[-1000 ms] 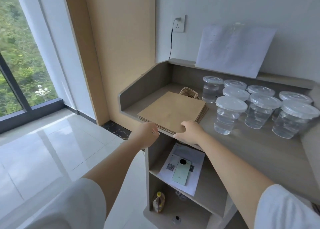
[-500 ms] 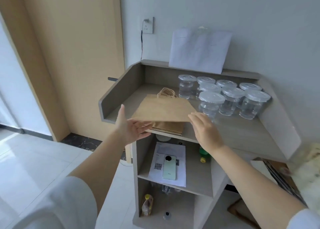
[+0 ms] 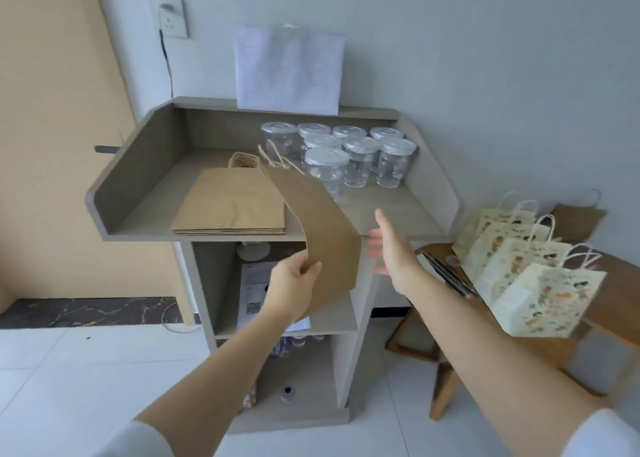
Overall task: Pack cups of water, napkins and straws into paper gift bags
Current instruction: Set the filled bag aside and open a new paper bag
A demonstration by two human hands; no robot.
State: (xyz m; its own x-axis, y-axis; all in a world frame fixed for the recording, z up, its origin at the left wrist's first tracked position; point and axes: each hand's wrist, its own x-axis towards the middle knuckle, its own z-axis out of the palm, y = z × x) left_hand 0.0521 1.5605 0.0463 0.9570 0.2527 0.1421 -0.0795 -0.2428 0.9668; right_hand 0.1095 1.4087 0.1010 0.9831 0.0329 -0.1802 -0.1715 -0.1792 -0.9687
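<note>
My left hand [image 3: 293, 281] pinches the lower edge of a flat brown paper bag [image 3: 325, 231], lifted off the stack and hanging bent in the air in front of the shelf unit. Its twine handles point toward the cups. My right hand [image 3: 389, 245] is open with fingers spread, just right of the bag and apart from it. The stack of flat brown bags [image 3: 232, 204] lies on the top shelf [image 3: 145, 193]. Several lidded clear cups of water [image 3: 360, 160] stand at the back right of that shelf.
Printed gift bags [image 3: 533, 283] stand upright on a wooden table [image 3: 620, 294] at the right, with dark straws [image 3: 446, 273] beside them. White paper [image 3: 287, 69] leans on the wall. Lower shelves hold a sheet and bottles. Tiled floor lies at the left.
The top bag has been lifted off the stack and swung right by my left hand. My right hand has let go and opened. The view has turned right, showing the gift bags.
</note>
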